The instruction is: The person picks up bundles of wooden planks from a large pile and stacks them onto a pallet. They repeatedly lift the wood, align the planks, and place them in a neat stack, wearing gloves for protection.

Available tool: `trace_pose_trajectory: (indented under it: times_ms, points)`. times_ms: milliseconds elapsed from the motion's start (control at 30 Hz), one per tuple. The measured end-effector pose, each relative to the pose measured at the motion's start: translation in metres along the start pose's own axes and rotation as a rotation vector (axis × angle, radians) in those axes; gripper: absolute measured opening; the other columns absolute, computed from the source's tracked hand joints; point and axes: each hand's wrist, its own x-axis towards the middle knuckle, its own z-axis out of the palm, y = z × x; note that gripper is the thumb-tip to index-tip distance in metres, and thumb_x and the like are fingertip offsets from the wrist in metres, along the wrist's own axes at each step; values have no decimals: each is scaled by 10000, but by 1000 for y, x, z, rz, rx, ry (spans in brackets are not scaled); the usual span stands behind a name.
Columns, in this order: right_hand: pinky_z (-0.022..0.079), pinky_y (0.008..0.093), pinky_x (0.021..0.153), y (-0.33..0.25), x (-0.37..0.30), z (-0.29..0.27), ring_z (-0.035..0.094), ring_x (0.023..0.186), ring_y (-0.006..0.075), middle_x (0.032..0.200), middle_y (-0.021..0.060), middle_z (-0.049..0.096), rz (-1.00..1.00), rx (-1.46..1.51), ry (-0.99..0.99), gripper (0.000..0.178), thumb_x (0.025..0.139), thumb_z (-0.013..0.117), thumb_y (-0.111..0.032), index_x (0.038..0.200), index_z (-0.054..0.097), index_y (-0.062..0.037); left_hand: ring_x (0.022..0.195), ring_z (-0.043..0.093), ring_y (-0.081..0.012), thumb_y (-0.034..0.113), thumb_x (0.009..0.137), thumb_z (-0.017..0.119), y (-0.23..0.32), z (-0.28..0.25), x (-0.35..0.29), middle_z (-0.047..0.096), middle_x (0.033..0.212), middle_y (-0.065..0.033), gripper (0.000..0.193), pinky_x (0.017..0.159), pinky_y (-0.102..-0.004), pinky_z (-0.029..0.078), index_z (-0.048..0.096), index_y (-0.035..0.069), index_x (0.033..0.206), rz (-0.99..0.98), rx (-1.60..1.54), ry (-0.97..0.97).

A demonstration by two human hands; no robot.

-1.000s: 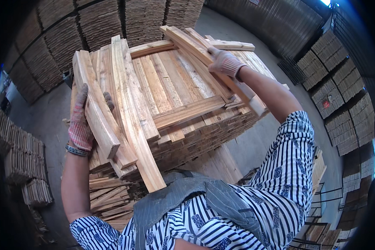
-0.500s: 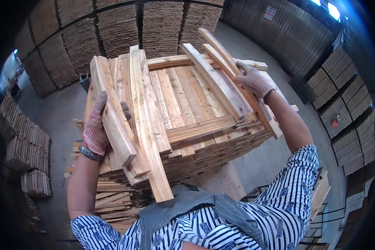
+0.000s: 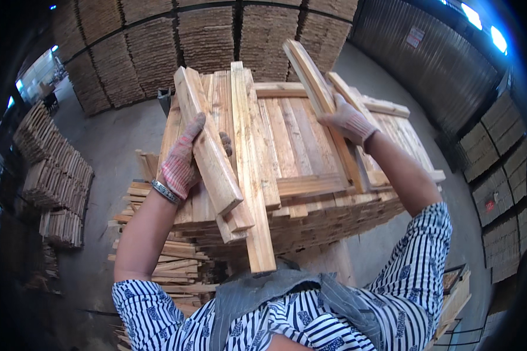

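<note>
1. Head view: the stack of boards [image 3: 310, 193] in front of the person is the landmark. Its near edge ends just short of the striped shirt [image 3: 392, 304], with only a narrow gap between them.
2. Left of the stack lies open concrete floor [image 3: 105, 152]. Beyond that floor, smaller timber piles [image 3: 52, 175] stand well apart from the stack.
3. Right of the stack a strip of floor runs toward a corrugated wall [image 3: 451, 76]. Behind the stack, tall walls of stacked timber [image 3: 205, 35] close off the far side.
4. The left hand [image 3: 181, 161], gloved, is clenched around a short plank [image 3: 208, 143] at the stack's left edge. The fingers wrap over its upper face, and the forearm rises steeply from below.
5. That plank tilts, its far end lifted above the stack, its near end jutting past the front edge beside a longer board [image 3: 252, 181] that overhangs toward the shirt.
6. The right hand [image 3: 348, 120], gloved, grips a long slat [image 3: 322, 108] over the stack's right half. The arm is stretched out and up.
7. The slat's far end points high above the stack.
</note>
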Motion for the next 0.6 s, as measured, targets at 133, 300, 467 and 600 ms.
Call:
trace_pose_trajectory:
  times_ms: [133, 300, 467, 600]
  points:
    - [599, 381, 583, -70, -11, 55, 668, 754, 246, 990, 203, 643, 88, 420, -399, 818, 920, 644, -502, 1380, 335, 100, 822, 695, -254, 487, 881, 742, 2, 5, -5, 643, 923, -137, 728, 759, -396, 623, 457, -2, 1338, -7, 30, 1]
    - [543, 442, 905, -128, -28, 91, 685, 935, 355, 1108, 287, 658, 119, -26, -241, 743, 916, 644, -381, 1396, 364, 111, 748, 717, -253, 461, 908, 717, 3, 14, -5, 692, 910, -138, 613, 660, -368, 636, 518, 27, 1294, 15, 133, -3]
    - [553, 406, 835, -80, -23, 56, 684, 917, 306, 1045, 244, 679, -29, 172, -155, 682, 884, 685, -361, 1342, 459, 91, 714, 720, -216, 426, 938, 684, 10, 15, -15, 715, 940, -141, 541, 649, -335, 637, 557, 38, 1293, -48, 84, 1]
    - [551, 433, 868, -22, -17, 53, 649, 1024, 326, 1156, 290, 625, 166, 425, -351, 719, 962, 612, -396, 1424, 351, 89, 850, 729, -243, 422, 941, 673, 4, 8, -5, 689, 1106, -174, 619, 709, -344, 643, 498, 16, 1374, -81, 114, -31]
